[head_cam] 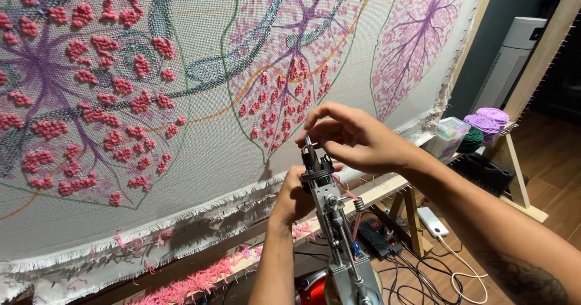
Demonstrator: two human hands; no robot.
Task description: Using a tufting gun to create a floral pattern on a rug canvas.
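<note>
The tufting gun (331, 220) stands nose-up in front of the stretched cloth (242, 154), its metal body running from the lower edge of the view up to the needle tip. The left hand (295, 195) wraps around the gun just behind the black head, fingers closed on the body from the far side. The right hand (357, 140) comes in from above — thumb and forefinger pinched together at the needle tip (308, 143), apparently on the pink yarn (346, 188) that trails down past the spring guide (359, 204). Whether the yarn end is actually between the fingertips is too small to tell.

To do this step well, in my judgement: keep the left grip firm so the nose does not wander, keep the trigger untouched, and feed the yarn with slack rather than tension.

The cloth is a pale weave on a wooden frame (387, 190), marked with leaf outlines and partly filled with pink tufts (109, 99). Pink offcuts (187, 287) lie along the lower frame rail. Beyond the frame sit a clear plastic box (451, 132), purple and green yarn balls (487, 123) and a white tower appliance (511, 57) — cables (448, 268) and a white power adapter (431, 221) lie on the wooden floor (544, 154).
</note>
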